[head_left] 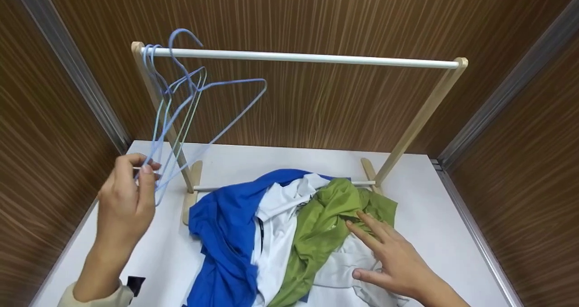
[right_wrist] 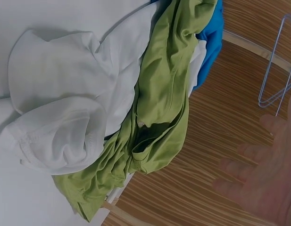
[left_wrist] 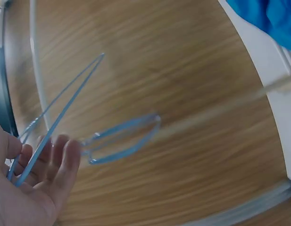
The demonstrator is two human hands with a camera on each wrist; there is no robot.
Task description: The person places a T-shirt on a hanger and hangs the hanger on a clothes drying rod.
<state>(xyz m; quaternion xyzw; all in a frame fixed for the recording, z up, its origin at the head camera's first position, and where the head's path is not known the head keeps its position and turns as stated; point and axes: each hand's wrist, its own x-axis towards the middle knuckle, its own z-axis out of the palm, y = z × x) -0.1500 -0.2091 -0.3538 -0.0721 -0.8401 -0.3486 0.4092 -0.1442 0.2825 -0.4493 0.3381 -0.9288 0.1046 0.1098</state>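
Note:
My left hand (head_left: 126, 189) pinches the lower corner of a blue wire hanger (head_left: 233, 81) between thumb and fingers. That hanger's hook is up at the white rod (head_left: 298, 57); whether it rests on the rod I cannot tell. In the left wrist view the hanger's wire (left_wrist: 60, 118) crosses the palm. More blue hangers (head_left: 152, 65) hang at the rod's left end, close behind. My right hand (head_left: 393, 257), fingers spread and holding nothing, is over the green garment (head_left: 316, 234) and a pale grey-white one (head_left: 341, 266). Any contact with the cloth is unclear.
A blue garment (head_left: 226, 221) and a white one (head_left: 282, 207) lie heaped with the green one on the white table (head_left: 452, 234). The rack's wooden legs (head_left: 420, 121) stand behind the heap. Brown wood-grain panels (head_left: 316, 17) enclose the back and sides.

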